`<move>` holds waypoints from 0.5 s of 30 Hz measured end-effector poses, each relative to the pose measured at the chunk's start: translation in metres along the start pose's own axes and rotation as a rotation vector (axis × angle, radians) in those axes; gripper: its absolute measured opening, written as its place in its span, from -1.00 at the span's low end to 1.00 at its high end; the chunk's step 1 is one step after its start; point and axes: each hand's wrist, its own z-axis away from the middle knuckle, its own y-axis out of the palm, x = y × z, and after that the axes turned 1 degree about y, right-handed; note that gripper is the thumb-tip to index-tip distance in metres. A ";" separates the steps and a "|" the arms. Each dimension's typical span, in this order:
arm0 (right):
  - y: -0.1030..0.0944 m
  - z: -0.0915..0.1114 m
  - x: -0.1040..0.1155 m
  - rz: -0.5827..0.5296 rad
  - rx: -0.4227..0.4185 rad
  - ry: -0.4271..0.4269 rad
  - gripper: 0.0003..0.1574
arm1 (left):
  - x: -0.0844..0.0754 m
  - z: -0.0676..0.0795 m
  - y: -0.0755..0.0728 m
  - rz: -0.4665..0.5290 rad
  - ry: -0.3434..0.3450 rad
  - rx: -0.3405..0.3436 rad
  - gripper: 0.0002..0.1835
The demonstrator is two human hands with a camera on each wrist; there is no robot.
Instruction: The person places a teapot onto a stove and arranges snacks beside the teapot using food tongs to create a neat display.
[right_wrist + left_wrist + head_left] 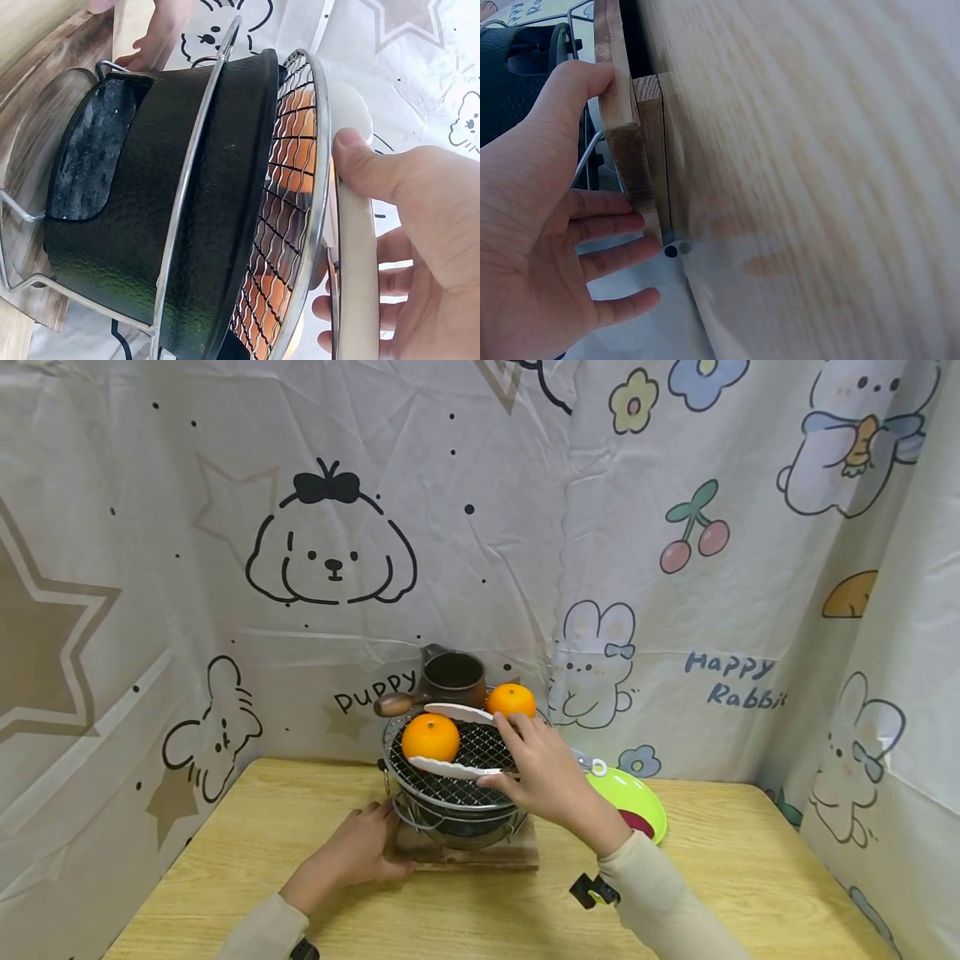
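My right hand [543,768] grips white-tipped tongs [450,768], thumb on one arm and fingers on the other. The tongs' scalloped tips stand apart, one on each side of the left orange [431,738], which sits on the wire grate [480,743] of a small round grill. Behind it on the grate are a second orange [512,700] and a brown pot [453,681] with a wooden side handle. Low at the left, my left hand [363,847] rests against the wooden board [480,857] under the grill, thumb and nearly straight fingers along its edges.
A green plate [622,789] with a dark red item [636,823] on it lies right of the grill, partly behind my right forearm. The dark grill body [172,180] stands in a metal wire frame. A printed curtain [495,568] hangs behind the wooden table [720,860].
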 end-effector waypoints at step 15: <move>0.006 0.002 0.002 0.023 0.017 -0.001 0.17 | 0.001 0.002 0.001 0.030 -0.008 0.003 -0.02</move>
